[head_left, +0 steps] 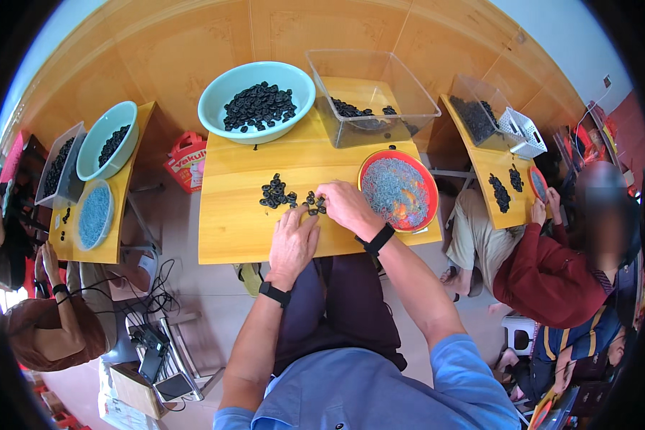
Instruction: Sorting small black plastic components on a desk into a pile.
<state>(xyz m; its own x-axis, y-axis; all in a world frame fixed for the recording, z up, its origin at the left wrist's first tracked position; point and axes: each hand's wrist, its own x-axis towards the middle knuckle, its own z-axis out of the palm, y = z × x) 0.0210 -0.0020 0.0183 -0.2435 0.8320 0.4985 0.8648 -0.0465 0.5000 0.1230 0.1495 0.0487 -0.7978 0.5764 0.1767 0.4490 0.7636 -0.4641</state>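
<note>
My left hand (292, 242) rests at the near middle of the yellow table, index finger and thumb closing around a small black ring-shaped part (313, 211). Just to its right, my right hand (347, 206) has its fingers pinched together over another black part (321, 205); its fingertips partly cover what they hold. A loose group of the same black parts (274, 192) lies left of my fingertips. Beside my right wrist stands a red-rimmed round tray (435, 188) filled with small grey-blue pieces (388, 183), with an orange pattern showing through.
A light-blue basin (211, 118) of black parts and a clear plastic box (380, 129) stand along the table's far edge. Co-workers sit at a left table (125, 208) and a right table (480, 161) with similar containers. Cables (158, 290) and a cardboard box (137, 390) lie at lower left.
</note>
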